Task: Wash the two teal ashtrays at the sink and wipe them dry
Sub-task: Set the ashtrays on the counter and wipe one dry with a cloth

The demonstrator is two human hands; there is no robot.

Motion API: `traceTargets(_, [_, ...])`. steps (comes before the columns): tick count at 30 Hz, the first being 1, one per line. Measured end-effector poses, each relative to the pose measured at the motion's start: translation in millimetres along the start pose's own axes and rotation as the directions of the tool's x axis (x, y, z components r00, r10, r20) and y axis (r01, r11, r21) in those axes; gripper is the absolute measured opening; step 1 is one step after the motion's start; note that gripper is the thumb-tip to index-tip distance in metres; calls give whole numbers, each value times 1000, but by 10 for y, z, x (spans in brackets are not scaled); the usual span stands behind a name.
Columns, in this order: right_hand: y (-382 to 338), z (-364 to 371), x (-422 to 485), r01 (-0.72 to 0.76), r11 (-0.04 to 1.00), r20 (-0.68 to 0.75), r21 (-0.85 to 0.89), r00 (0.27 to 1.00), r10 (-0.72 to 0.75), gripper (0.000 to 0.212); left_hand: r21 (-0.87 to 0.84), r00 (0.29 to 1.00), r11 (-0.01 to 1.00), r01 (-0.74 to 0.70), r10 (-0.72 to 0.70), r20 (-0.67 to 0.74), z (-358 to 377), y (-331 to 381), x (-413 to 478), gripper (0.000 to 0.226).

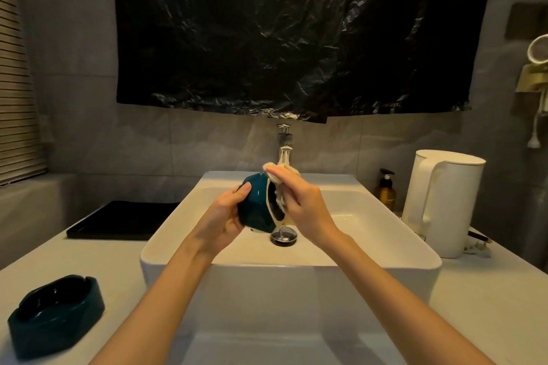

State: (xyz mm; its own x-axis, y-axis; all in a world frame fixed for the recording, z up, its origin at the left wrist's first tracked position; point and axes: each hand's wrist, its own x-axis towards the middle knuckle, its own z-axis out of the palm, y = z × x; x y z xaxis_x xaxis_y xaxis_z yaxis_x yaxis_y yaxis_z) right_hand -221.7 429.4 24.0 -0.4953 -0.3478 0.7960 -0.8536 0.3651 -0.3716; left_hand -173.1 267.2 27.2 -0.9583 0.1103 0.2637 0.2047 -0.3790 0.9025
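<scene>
Over the white basin (385, 258) my left hand (225, 213) grips a teal ashtray (256, 206), tipped on its side with its opening facing right. My right hand (302, 201) holds a pale cloth (280, 170) bunched against the ashtray's rim and inside. A second teal ashtray (56, 314) sits upright on the counter at the lower left, apart from both hands. The chrome tap (285, 142) stands behind the hands; no water stream is visible.
A black tray (118, 221) lies on the counter left of the basin. On the right stand a white kettle (441, 201) and an amber pump bottle (385, 190). The chrome drain (283, 235) sits below the hands. Black plastic sheeting (296, 32) covers the wall above.
</scene>
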Motion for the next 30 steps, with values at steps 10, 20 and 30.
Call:
traceTargets(10, [69,-59,-65,-7,1000,-24,-25,1000,7,42,29,1000,999,19,-20,20,36,13,-54,22])
traceTargets(20, [78,-87,-34,-78,996,-1,46,997,78,41,-25,1000,1000,12,-11,26,48,24,-60,21])
traceTargets(30, [108,-279,10,-184,983,-138,-23,974,179,21,-71,999,996,45,-46,-7,36,26,-51,25])
